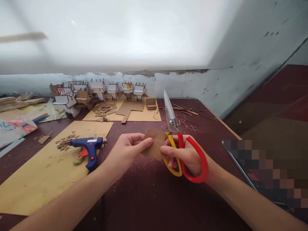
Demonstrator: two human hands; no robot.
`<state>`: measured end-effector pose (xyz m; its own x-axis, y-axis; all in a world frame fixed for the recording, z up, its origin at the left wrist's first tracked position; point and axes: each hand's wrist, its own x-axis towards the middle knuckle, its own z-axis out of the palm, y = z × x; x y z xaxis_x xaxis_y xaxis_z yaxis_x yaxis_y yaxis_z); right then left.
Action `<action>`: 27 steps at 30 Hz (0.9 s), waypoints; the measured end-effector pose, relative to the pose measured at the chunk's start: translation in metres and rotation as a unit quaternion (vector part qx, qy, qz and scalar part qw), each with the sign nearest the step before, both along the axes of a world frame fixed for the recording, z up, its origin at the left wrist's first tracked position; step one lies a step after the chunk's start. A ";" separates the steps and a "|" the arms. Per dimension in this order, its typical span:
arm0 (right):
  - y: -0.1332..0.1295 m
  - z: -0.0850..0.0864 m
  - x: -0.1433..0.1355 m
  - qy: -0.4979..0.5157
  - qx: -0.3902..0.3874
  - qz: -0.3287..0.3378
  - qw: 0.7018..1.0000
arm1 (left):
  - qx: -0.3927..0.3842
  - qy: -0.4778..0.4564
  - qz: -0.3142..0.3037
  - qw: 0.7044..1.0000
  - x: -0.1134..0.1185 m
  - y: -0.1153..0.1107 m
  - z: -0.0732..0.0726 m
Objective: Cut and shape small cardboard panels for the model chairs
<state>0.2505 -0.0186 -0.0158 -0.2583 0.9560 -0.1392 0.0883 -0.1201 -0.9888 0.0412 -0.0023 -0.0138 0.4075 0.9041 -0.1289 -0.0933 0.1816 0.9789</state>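
My left hand pinches a small brown cardboard piece between thumb and fingers, over the front middle of the table. Close by, my right hand has its fingers through the scissors, which have one red and one yellow handle. The scissor blades look closed and point up, away from me. My right thumb also touches the right edge of the cardboard piece. To the left of my hands, a blue glue gun with an orange trigger lies on a tan board.
Several small cardboard models line the wall. A second board bears cardboard scraps, a T-shaped cardboard sheet and a small open cardboard box. Thin trimmings lie at the back right; wood strips lie far left.
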 end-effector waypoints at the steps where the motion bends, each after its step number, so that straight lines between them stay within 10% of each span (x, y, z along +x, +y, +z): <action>1: 0.000 0.000 -0.001 0.001 0.000 -0.004 1.000 | -0.005 -0.005 -0.002 1.000 0.000 0.001 -0.002; 27: -0.003 0.007 -0.005 0.018 -0.025 -0.011 0.999 | -0.074 0.001 -0.105 0.992 -0.002 0.000 0.000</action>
